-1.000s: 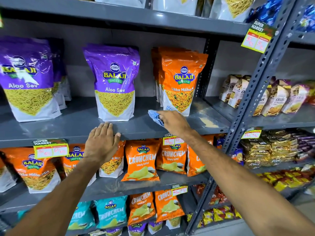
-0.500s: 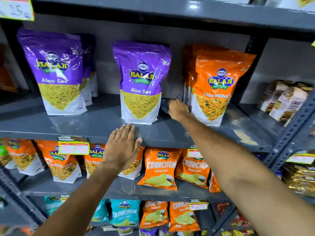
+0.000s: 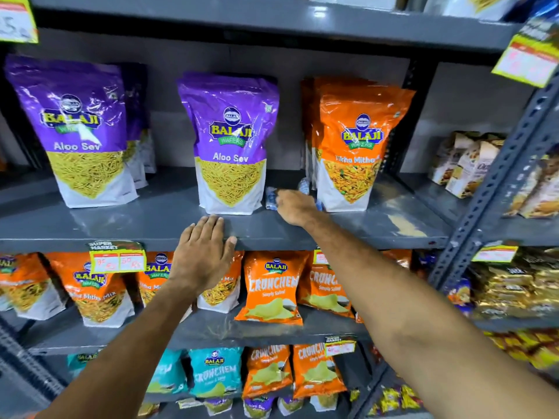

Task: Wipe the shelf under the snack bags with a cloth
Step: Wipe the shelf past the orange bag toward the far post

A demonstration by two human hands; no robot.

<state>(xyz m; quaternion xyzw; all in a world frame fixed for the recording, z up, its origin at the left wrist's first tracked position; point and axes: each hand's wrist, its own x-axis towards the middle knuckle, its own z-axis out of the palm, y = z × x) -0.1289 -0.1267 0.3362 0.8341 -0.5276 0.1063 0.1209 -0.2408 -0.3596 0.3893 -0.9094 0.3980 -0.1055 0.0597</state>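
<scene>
Since the frame half a second ago, the right hand (image 3: 295, 207) has stayed deep on the shelf (image 3: 151, 219), in the gap between the middle purple bag (image 3: 231, 143) and the orange bag (image 3: 352, 146); the view itself has shifted a little, so the bags now sit more to the left. Compared with one second ago, this hand has gone from the front edge of the shelf further back.

The right grip is closed on the cloth (image 3: 271, 198). The cloth is blue and white, and it lies under the palm and fingers, flat on the shelf. One part of it sticks out on the left of the knuckles, just beside the bottom corner of the purple bag. Another small part shows behind the hand, close to the orange bag. The middle of the cloth is hidden by the hand.

The left hand (image 3: 203, 257) rests with flat, spread fingers on the front lip of the same shelf, just under the purple bag. It holds nothing and its grip is wide.

A second purple bag (image 3: 80, 131) stands on the left of the shelf, well apart from both hands. A pale patch (image 3: 403, 226) is on the shelf surface to the right of the orange bag. A yellow price tag (image 3: 118, 257) hangs on the front edge, left of the left hand.
</scene>
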